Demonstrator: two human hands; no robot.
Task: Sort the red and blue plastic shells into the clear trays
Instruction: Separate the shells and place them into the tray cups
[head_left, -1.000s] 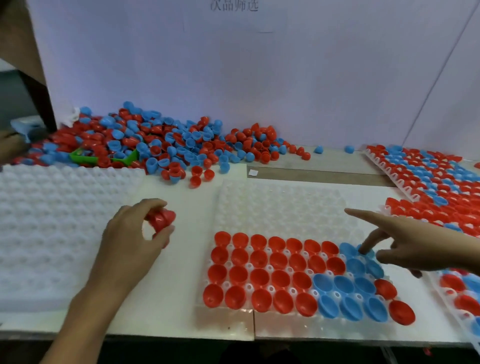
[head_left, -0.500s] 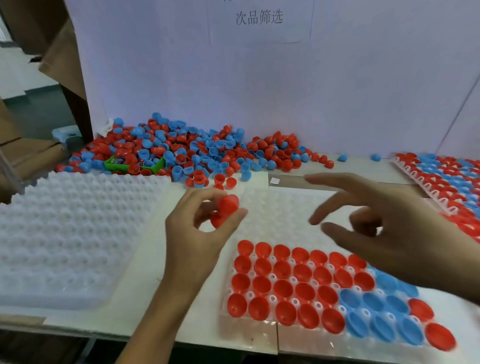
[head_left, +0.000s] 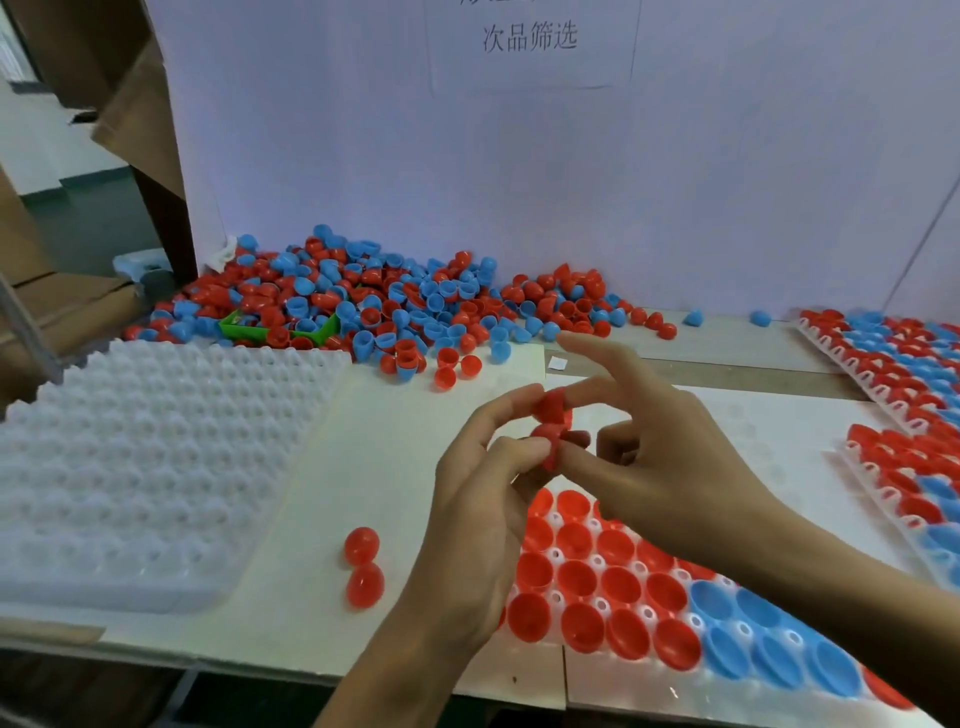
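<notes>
Sorting plastic shells at a workbench, a person holds a small cluster of red shells (head_left: 551, 426) above the near tray (head_left: 675, 691), the left hand (head_left: 483, 499) pinching them between thumb and fingers while the right hand (head_left: 670, 467) meets them from the other side, thumb and middle finger on the cluster and index finger raised free. That tray is partly filled: rows of red shells sit mouth-up in its pockets, with a block of blue shells (head_left: 769, 639) at the near right. How much of its far part is filled cannot be told, as the hands cover it. More trays (head_left: 883, 364) at the far right already carry red and blue in bands. Much appears left to do, judging by the large mixed heap (head_left: 363, 306) of red and blue shells against the white back wall (head_left: 363, 156). A stack of empty white trays (head_left: 145, 467) waits at the left. Two loose red shells (head_left: 363, 566) lie on the table (head_left: 311, 519) between that stack and the left wrist. A green piece (head_left: 234, 328) is half buried in the heap, and a paper sign (head_left: 530, 37) hangs on the wall above. Nothing appears to block the open pockets except the hands themselves.
</notes>
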